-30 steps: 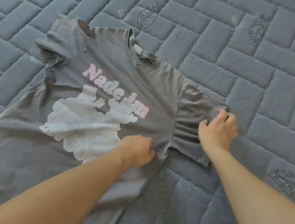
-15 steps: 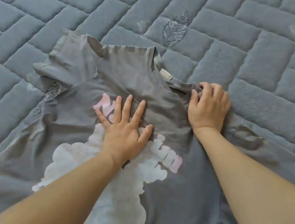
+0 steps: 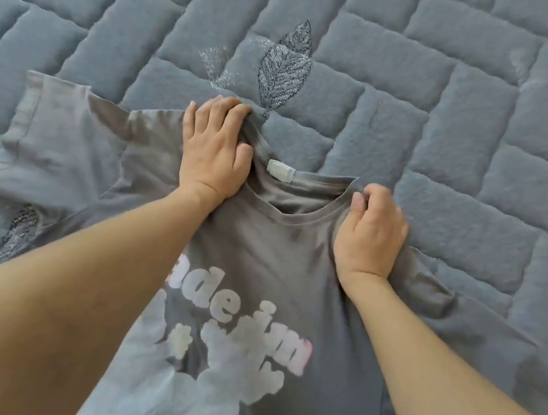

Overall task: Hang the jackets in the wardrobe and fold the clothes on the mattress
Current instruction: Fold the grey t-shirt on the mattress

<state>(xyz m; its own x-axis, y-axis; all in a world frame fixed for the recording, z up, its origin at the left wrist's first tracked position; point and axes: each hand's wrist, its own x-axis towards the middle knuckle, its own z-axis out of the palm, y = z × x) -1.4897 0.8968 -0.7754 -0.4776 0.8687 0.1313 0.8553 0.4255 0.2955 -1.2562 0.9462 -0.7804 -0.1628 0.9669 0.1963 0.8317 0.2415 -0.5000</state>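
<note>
A grey T-shirt [image 3: 280, 259] with pale puffy lettering and a white cloud print lies front up on the quilted mattress [image 3: 447, 132]. My left hand [image 3: 215, 152] grips the shoulder fabric at the left side of the neckline, fingers curled over the collar edge. My right hand [image 3: 371, 233] pinches the collar at the right side of the neckline. A white label [image 3: 280, 171] shows inside the collar between my hands. The shirt's left sleeve [image 3: 38, 144] lies rumpled and partly folded over; its lower hem is out of view.
The blue-grey mattress cover has a brick quilting pattern with stitched leaf motifs [image 3: 285, 65] just beyond the collar. Bare mattress stretches to the far side and to the right of the shirt.
My left hand has left the chest print and moved up to the left shoulder by the collar. My right hand has shifted along the collar to its right side. The view has moved closer.
</note>
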